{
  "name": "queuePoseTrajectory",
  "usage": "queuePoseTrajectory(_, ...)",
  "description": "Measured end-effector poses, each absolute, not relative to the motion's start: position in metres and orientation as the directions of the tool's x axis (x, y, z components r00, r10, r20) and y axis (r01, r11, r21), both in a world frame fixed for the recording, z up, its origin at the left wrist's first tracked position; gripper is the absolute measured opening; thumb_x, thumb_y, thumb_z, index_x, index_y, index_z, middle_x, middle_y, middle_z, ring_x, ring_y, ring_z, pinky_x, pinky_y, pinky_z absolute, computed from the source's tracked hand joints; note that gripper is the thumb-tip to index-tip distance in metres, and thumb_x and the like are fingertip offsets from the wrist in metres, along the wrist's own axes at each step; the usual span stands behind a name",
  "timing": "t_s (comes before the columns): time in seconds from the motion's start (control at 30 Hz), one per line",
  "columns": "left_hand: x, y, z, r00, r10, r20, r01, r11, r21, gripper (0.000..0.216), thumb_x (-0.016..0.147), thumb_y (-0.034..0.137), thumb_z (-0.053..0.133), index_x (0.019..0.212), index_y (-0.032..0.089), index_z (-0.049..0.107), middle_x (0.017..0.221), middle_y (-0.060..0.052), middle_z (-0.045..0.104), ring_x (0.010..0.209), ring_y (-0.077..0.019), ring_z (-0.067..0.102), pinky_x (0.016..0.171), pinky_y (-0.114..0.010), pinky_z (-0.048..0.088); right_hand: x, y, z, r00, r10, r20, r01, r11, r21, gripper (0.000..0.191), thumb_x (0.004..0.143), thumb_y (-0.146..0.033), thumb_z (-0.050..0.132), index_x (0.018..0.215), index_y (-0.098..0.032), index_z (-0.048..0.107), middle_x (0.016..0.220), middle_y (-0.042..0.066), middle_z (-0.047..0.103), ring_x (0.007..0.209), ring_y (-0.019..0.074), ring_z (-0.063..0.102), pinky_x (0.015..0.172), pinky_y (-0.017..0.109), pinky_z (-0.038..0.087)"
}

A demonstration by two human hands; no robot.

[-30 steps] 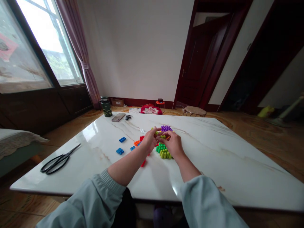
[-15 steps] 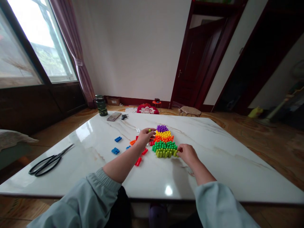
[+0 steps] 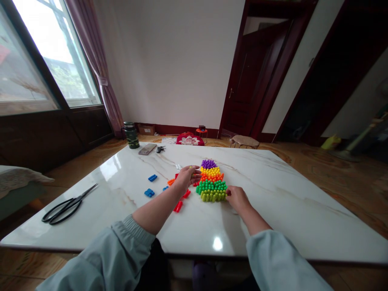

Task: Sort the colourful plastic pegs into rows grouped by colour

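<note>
A block of upright coloured pegs (image 3: 211, 182) is standing near the middle of the white marble table (image 3: 287, 210), banded from the far end to the near end in purple, yellow, orange, green and lime. The left hand (image 3: 185, 178) is resting against the block's left side beside the yellow and orange bands, its grip loosely curled; a small lime peg (image 3: 190, 167) is showing at its fingertips, though whether it is pinched there cannot be told. The right hand (image 3: 237, 197) is touching the block's near right corner at the lime row, fingers bent, and what its grip has hold of, if anything, cannot be told.

Loose red pieces (image 3: 178, 206) and orange ones are lying just left of the block, partly under the left wrist, with blue pieces (image 3: 148, 192) farther left. Black scissors (image 3: 65, 205) are lying well apart near the table's left edge. At the far left corner a phone (image 3: 147, 149), keys (image 3: 159, 149) and a dark flask (image 3: 132, 135) are sitting.
</note>
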State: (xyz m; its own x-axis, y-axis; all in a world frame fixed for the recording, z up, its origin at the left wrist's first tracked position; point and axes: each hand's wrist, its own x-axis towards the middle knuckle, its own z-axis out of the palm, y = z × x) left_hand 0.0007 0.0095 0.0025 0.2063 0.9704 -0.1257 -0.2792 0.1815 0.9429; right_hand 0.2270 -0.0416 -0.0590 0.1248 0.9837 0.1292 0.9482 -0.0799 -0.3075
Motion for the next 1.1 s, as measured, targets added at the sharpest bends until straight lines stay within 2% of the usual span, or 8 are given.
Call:
queuePoseTrajectory(0.1,0.001,0.011,0.002,0.201,0.972,-0.125,-0.223,0.17,0.96,0.025,0.088,0.036,0.057,0.093,0.013,0.065,0.087,-0.01,0.067,0.071,-0.0152,0.066,0.07,-0.029,0.054,0.227,-0.042,-0.054,0.173,0.979,0.105,0.95,-0.137,-0.281,0.019,0.072,-0.006,0.062,0.083,-0.018,0.072,0.083,0.005,0.073,0.079,0.0164,0.065,0.063,0.022,0.038)
queuePoseTrajectory(0.2,-0.001,0.016,-0.004,0.152,0.982,-0.108,-0.08,0.121,0.989,0.031,0.088,0.04,0.056,0.095,0.013,0.068,0.089,-0.009,0.067,0.078,-0.0151,0.064,0.072,-0.027,0.051,0.224,-0.045,-0.04,0.225,0.967,0.117,0.944,-0.187,-0.272,0.015,0.074,-0.014,0.064,0.084,-0.021,0.072,0.084,0.004,0.073,0.079,0.0169,0.065,0.061,0.023,0.037)
queuePoseTrajectory(0.33,-0.007,0.029,-0.021,0.066,0.995,-0.08,0.184,0.067,0.981,0.029,0.082,0.041,0.062,0.085,0.014,0.071,0.068,-0.001,0.062,0.071,-0.0141,0.06,0.065,-0.024,0.045,0.21,-0.048,-0.018,0.216,0.954,0.206,0.929,-0.136,-0.345,0.009,0.079,-0.024,0.064,0.081,-0.025,0.072,0.081,0.0,0.073,0.076,0.0161,0.065,0.06,0.023,0.037)
queuePoseTrajectory(0.43,-0.015,0.032,-0.036,0.114,0.99,-0.086,0.364,0.039,0.931,0.02,0.074,0.033,0.071,0.068,0.014,0.07,0.053,0.002,0.056,0.059,-0.0141,0.057,0.059,-0.025,0.043,0.196,-0.049,-0.007,0.195,0.941,0.278,0.91,-0.068,-0.409,0.009,0.081,-0.026,0.063,0.081,-0.025,0.072,0.081,-0.001,0.073,0.075,0.0153,0.065,0.063,0.023,0.04)
queuePoseTrajectory(0.53,-0.021,0.031,-0.046,0.208,0.975,-0.073,0.501,-0.043,0.864,0.004,0.065,0.018,0.074,0.066,0.016,0.071,0.055,0.002,0.06,0.057,-0.0143,0.058,0.06,-0.026,0.044,0.186,-0.049,-0.001,0.181,0.931,0.315,0.894,-0.022,-0.448,0.01,0.083,-0.025,0.062,0.081,-0.025,0.072,0.082,0.0,0.074,0.076,0.0155,0.066,0.067,0.024,0.041)
queuePoseTrajectory(0.73,-0.014,0.026,-0.059,0.297,0.954,0.038,0.677,-0.239,0.696,0.021,0.053,0.008,0.077,0.071,0.017,0.07,0.072,0.001,0.066,0.075,-0.0174,0.061,0.071,-0.027,0.045,0.176,-0.046,-0.002,0.138,0.937,0.322,0.889,0.026,-0.458,0.009,0.082,-0.025,0.063,0.08,-0.024,0.072,0.081,0.0,0.074,0.077,0.0164,0.066,0.067,0.024,0.041)
queuePoseTrajectory(0.9,0.0,0.024,-0.071,0.299,0.951,0.082,0.753,-0.288,0.592,0.033,0.059,0.008,0.071,0.09,0.018,0.066,0.077,0.0,0.064,0.078,-0.0183,0.061,0.07,-0.027,0.045,0.174,-0.045,-0.004,0.13,0.942,0.311,0.881,0.034,-0.472,0.01,0.081,-0.023,0.063,0.078,-0.024,0.072,0.078,0.0,0.074,0.073,0.0157,0.066,0.066,0.024,0.041)
queuePoseTrajectory(1.1,0.01,0.02,-0.076,0.302,0.95,0.076,0.79,-0.294,0.538,0.047,0.062,0.008,0.068,0.107,0.017,0.059,0.083,-0.002,0.065,0.081,-0.0198,0.062,0.069,-0.027,0.044,0.173,-0.046,-0.005,0.122,0.947,0.297,0.87,0.041,-0.491,0.009,0.082,-0.024,0.063,0.079,-0.023,0.072,0.077,0.0,0.073,0.072,0.0153,0.066,0.067,0.023,0.043)
